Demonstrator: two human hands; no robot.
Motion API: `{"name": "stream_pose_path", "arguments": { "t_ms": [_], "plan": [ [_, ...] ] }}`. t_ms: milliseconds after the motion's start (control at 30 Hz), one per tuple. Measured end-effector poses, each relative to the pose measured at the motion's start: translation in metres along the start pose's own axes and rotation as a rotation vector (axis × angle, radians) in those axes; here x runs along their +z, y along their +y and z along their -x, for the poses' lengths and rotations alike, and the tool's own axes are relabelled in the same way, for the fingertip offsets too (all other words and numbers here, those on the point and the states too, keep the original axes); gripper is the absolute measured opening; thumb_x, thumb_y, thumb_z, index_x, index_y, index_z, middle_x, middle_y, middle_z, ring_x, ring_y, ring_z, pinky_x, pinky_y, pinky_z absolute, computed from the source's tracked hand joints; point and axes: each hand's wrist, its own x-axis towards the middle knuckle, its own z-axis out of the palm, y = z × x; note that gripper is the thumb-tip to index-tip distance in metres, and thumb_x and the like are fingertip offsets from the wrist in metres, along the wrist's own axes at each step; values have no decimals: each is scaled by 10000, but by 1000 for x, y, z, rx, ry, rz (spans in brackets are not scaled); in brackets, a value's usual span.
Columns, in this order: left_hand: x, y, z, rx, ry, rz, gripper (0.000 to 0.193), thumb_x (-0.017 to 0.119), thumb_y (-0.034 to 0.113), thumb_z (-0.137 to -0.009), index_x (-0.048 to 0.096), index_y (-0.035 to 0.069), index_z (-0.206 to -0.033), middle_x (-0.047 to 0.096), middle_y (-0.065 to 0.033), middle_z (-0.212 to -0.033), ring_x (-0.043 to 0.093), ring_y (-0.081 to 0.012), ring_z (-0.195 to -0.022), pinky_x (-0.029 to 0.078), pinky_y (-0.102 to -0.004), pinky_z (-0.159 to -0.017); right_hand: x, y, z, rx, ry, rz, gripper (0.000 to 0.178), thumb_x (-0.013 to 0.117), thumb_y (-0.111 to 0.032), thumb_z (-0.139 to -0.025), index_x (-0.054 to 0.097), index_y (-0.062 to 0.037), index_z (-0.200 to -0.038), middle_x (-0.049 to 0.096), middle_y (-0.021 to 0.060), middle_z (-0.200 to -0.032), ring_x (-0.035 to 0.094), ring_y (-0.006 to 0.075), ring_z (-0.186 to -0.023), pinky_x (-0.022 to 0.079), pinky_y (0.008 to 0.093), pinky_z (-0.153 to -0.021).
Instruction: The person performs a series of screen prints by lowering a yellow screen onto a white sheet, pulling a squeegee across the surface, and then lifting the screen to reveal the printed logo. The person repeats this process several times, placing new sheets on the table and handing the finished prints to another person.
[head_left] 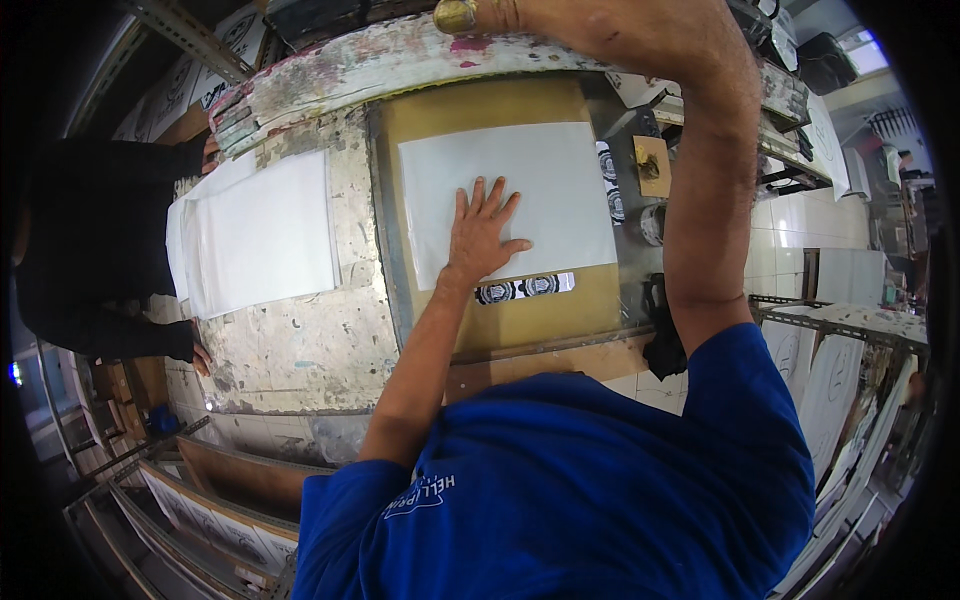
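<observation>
My left hand (483, 235) lies flat on a white sheet (565, 190), fingers spread. Under the sheet is a yellow-brown board (480, 103) on the worktable. A strip with black round prints (525, 288) borders the sheet's near edge, and a similar printed strip (609, 182) is along its right edge. My right hand (590, 28) is raised at the top, above a thick white paint-stained bar (400, 62). Its thumb, with a yellow-stained tip, points left; the other fingers are out of sight, so whether it grips anything is hidden.
A stack of white sheets (265, 235) lies on the stained tabletop (300, 360). At the left stands a person in dark sleeves (110, 240), one hand near the stack. A small brown card (652, 166) and a jar (652, 225) sit right. Racks (230, 510) flank me.
</observation>
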Motion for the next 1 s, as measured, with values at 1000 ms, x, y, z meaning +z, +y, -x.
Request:
{"name": "stream_pose_path", "arguments": {
  "t_ms": [1000],
  "plan": [
    [0,3,13,41,-13,38,973,798,627,-704,523,131,-1495,352,-118,-1642,200,-396,-1551,114,-635,-1251,4,8,-1,-18,10,137,543,802,-501,-773,801,-38,-1056,777,118,-849,710,232,-735,566,338,-736]
  ]
}}
